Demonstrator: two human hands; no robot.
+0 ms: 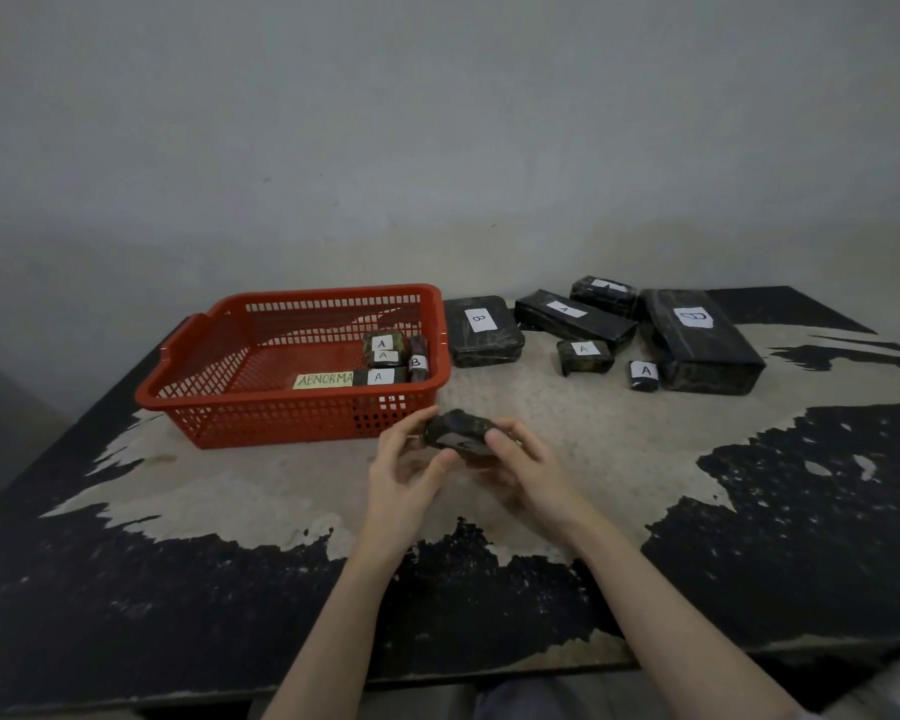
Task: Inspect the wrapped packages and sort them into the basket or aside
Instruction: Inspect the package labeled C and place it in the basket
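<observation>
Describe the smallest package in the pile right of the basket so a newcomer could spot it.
Start at the red basket; right of it lies a cluster of black wrapped packages. At the cluster's near edge, against the big B-labelled box, stands the smallest package, a stubby black block labelled A, far smaller than its neighbours.

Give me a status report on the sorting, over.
Both hands, left and right, hold one small package above the table. Basket just left, packages already inside. Path clear.

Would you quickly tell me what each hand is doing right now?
Left hand: holding the small wrapped package.
Right hand: holding the same package.
</observation>
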